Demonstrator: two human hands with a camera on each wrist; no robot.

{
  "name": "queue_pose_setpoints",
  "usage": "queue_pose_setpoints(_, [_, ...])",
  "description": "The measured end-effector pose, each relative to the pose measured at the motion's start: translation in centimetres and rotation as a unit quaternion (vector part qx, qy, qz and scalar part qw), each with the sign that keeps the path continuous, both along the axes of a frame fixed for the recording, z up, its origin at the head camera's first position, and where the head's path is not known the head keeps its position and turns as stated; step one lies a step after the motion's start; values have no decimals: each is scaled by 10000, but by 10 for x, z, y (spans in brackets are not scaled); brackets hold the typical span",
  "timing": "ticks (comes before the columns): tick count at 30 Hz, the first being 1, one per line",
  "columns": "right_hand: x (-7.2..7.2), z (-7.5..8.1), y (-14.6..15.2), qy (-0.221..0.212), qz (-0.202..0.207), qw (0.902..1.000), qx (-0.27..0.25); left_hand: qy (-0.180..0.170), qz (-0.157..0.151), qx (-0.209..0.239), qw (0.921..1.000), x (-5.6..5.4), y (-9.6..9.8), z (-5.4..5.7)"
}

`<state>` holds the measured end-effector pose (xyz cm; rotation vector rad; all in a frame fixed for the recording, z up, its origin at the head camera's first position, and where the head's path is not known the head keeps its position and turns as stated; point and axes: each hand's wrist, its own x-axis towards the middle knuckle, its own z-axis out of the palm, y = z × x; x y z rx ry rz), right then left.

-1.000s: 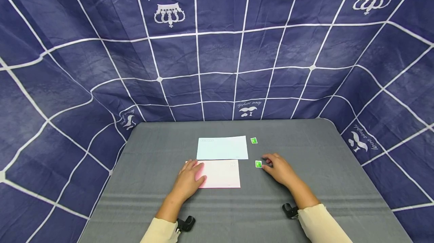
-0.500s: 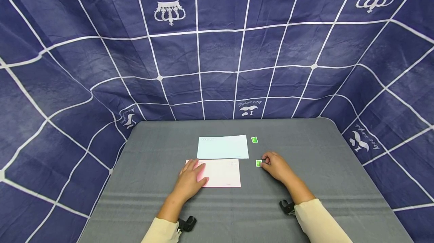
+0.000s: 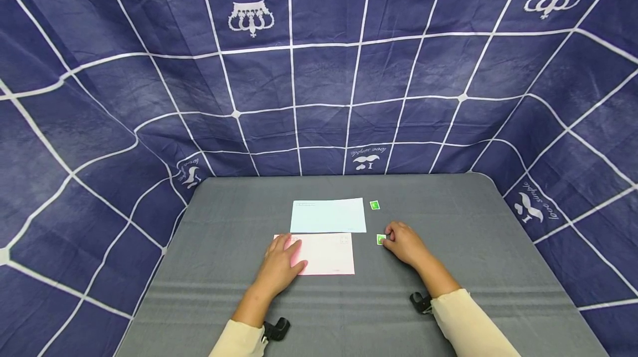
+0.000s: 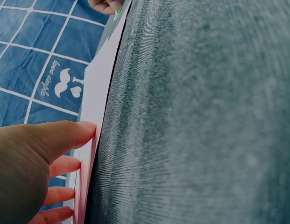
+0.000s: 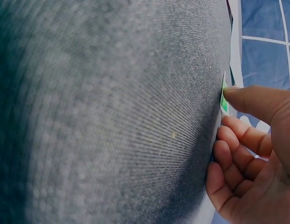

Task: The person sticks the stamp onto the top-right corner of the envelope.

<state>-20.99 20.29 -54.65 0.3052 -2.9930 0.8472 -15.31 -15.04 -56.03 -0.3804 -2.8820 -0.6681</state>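
Observation:
My left hand point(image 3: 280, 268) rests with spread fingers on the left part of a pink envelope point(image 3: 326, 254). In the left wrist view the thumb point(image 4: 72, 133) and fingertips touch the envelope. To the right, my right hand point(image 3: 407, 244) is at a small green stamp with a white border point(image 3: 380, 239), its fingers curled. The right wrist view shows the thumb on the stamp point(image 5: 224, 100) and the index fingertip at its edge, pinching it close to the cloth. Part of the stamp is hidden by the thumb.
A pale blue envelope point(image 3: 328, 216) lies just behind the pink one. Beside it on the right is a second green stamp point(image 3: 375, 205). Grey cloth point(image 3: 344, 312) covers the table, and a blue curtain with white lines point(image 3: 319, 80) surrounds its back and sides.
My right thumb and index finger have closed in on the near stamp. The left thumb has shifted slightly right on the pink envelope. The envelopes lie as before.

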Motion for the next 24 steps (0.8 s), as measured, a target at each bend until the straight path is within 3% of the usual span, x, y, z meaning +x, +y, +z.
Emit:
queue_pose_setpoints(9, [0, -2, 1, 141, 8, 9999, -40, -89, 43, -97, 9999, 1, 1, 0])
queue_pose_setpoints(24, [-2, -2, 1, -26, -117, 9996, -236, -69, -3, -136, 9999, 2, 0, -1])
